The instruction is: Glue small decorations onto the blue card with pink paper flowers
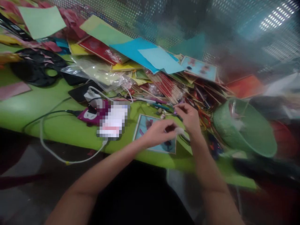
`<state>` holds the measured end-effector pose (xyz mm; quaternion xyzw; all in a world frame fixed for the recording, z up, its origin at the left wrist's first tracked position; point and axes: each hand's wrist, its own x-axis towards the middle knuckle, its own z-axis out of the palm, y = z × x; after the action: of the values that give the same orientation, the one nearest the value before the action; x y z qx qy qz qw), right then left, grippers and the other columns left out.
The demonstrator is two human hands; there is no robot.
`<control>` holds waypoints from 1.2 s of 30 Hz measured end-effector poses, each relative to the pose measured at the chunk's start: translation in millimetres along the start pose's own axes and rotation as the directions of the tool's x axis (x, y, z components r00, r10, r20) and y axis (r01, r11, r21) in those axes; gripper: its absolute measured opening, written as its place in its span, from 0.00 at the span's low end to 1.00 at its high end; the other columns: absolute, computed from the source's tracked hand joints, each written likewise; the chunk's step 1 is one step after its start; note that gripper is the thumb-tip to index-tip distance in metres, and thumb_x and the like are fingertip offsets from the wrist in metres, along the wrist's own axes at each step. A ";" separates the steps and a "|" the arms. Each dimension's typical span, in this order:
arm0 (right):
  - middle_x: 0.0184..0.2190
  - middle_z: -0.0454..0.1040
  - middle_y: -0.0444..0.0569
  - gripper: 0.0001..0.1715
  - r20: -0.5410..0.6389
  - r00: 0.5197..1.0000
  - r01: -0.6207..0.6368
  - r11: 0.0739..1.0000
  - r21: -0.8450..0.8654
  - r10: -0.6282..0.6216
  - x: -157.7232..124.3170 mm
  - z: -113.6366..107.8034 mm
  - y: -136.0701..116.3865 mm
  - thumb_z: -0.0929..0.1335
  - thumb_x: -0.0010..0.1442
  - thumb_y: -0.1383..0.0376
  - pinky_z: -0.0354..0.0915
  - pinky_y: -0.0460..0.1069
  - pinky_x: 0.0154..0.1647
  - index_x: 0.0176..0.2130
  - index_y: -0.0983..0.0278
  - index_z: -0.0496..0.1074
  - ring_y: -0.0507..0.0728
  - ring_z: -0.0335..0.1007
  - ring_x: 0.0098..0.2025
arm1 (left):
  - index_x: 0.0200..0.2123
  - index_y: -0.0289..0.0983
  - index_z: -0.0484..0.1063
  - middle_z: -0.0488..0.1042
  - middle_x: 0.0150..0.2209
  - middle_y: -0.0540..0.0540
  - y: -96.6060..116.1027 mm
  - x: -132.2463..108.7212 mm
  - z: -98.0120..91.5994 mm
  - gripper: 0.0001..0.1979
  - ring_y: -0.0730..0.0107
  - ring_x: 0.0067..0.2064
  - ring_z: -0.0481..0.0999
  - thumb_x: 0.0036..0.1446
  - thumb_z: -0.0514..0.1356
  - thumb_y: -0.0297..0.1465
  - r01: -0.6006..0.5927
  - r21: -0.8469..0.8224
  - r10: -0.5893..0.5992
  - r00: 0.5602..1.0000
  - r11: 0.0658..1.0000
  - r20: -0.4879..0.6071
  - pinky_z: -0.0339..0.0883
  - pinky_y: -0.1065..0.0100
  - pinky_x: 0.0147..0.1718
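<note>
Presently pinching small white soft scrap (pixel 180 130) between narrowed fingertips of left hand (pixel 159 132), just beside right hand (pixel 190 118); cannot tell right grip. Could slip, if pinch loosens, among thin wooden sticks (pixel 164 86) beyond fingertips.

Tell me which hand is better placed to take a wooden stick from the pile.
Right, probably. The right hand lies at the edge of the wooden sticks, its fingertips nearest them; the left hand sits lower, over the blue picture card.
</note>
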<state>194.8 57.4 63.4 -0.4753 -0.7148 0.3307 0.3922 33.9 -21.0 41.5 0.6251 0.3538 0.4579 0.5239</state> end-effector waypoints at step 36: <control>0.41 0.76 0.63 0.14 0.611 0.787 0.602 0.330 -0.727 -0.088 49.4 95.2 -10.6 0.62 0.68 0.70 0.59 0.56 0.41 0.41 0.69 0.77 0.66 0.69 0.43 | 0.40 0.36 0.77 0.80 0.38 0.47 5.4 -10.5 2.7 0.13 0.69 0.38 0.76 0.60 0.62 0.40 -0.052 -0.252 0.149 0.911 0.966 0.384 0.67 0.68 0.40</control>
<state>95.2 90.7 39.5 -0.3425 -0.9333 -0.0973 -0.0472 32.7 -32.7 44.6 0.6562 0.1495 0.3860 0.6309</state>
